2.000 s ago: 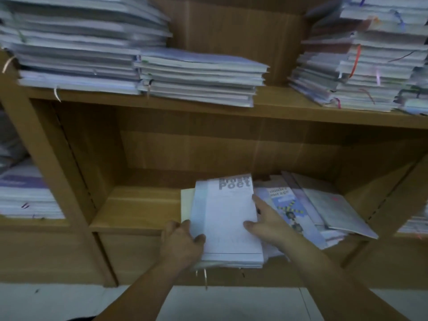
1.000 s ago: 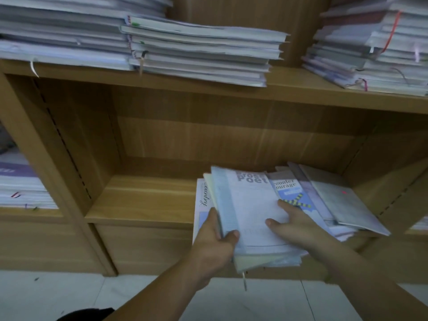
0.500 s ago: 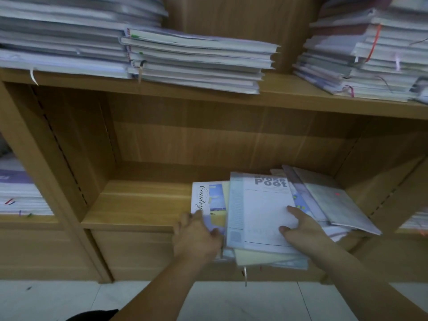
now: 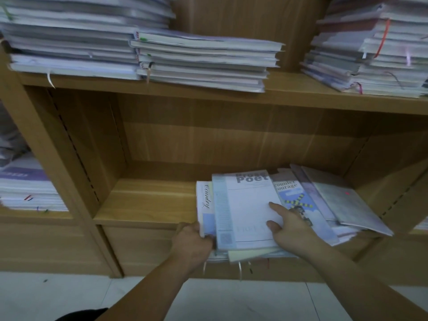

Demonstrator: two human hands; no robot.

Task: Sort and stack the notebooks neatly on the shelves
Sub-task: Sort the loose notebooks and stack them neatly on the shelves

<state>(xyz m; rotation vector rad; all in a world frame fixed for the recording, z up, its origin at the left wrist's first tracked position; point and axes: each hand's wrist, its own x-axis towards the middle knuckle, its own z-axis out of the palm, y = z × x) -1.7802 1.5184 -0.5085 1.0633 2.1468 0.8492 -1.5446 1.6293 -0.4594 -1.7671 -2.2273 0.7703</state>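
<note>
Wooden shelf (image 4: 148, 200), lower centre: 1 loose notebook pile (image 4: 245, 205), left edge gripped by L hand (image 4: 192, 245), top pressed by straight-fingered R hand (image 4: 294, 230); 3+ stacks (image 4: 203, 61) upper frame.

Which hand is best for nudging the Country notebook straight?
Left. The left hand grips the Country notebook at its near corner; the right hand lies flat on the Poet notebook.

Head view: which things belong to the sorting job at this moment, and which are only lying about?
In the job: left hand gripping the pile at its corner; right hand flat on the Poet notebook; slanted notebooks beside.
Lying about: upper stacks; left stack.
</note>
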